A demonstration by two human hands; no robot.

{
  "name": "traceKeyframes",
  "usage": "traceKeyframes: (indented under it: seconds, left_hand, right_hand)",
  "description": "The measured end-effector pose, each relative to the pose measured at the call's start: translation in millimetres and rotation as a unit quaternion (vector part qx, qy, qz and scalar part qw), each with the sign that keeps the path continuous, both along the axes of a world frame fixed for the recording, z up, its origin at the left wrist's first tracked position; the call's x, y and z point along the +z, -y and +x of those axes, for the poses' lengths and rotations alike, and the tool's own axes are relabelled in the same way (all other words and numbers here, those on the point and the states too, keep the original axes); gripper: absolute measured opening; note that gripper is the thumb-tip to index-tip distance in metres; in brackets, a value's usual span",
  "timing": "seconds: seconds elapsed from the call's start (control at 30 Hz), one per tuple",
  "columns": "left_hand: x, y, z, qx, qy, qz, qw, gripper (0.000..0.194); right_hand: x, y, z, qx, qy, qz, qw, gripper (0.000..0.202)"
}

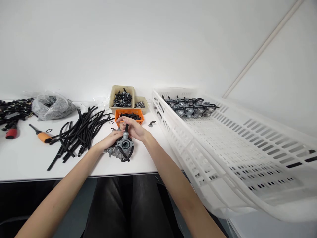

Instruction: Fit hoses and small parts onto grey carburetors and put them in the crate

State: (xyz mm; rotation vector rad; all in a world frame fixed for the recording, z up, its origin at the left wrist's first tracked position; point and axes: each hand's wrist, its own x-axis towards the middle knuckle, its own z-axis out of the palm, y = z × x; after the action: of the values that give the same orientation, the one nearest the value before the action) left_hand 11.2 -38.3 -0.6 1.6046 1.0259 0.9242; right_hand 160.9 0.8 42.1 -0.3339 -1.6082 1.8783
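A grey metal carburetor [125, 144] with a black hose looped at its front rests on the white table, its round bore facing me. My left hand [110, 140] is wrapped round its left rear side, with the fingertips partly hidden. At its top, my right hand [133, 128] has its fingers closed round a black rubber piece [126, 128] that stands upright on the metal neck. Just behind the hands is an orange basket [141, 115] of small black parts. A small lever-like part [151, 124] lies to the right.
Black hoses [83, 132], an orange-handled screwdriver [44, 137] and a red handle [11, 133] lie left. Beige bins [112, 99] of parts stand behind. A large white crate [178, 138] at right holds several carburetors [192, 107]. A plastic bag [53, 107] sits back left.
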Motion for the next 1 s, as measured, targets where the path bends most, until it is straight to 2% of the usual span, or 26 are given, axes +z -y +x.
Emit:
traceKeyframes:
  seconds: [0.13,0.43,0.63,1.0]
  left_hand:
    - [-2.4,-1.4,-1.3,0.003,-0.005,0.001,1.000,0.047]
    - [-3.6,-2.4,-2.0,0.005,-0.009,-0.001,1.000,0.047]
    - [-2.5,-1.3,-1.8,-0.002,-0.002,-0.002,1.000,0.045]
    - [1.6,1.8,1.3,0.009,-0.003,-0.013,1.000,0.045]
  right_hand:
    - [1.6,0.9,-0.3,-0.008,0.015,-0.023,1.000,0.031]
    - [0.0,-1.0,-1.1,-0.003,-0.003,-0.014,1.000,0.026]
    - [0.3,-0.1,-1.3,-0.011,0.022,-0.037,0.999,0.027]
    - [-0.1,-3.3,-1.9,-0.014,0.004,-0.042,0.999,0.018]
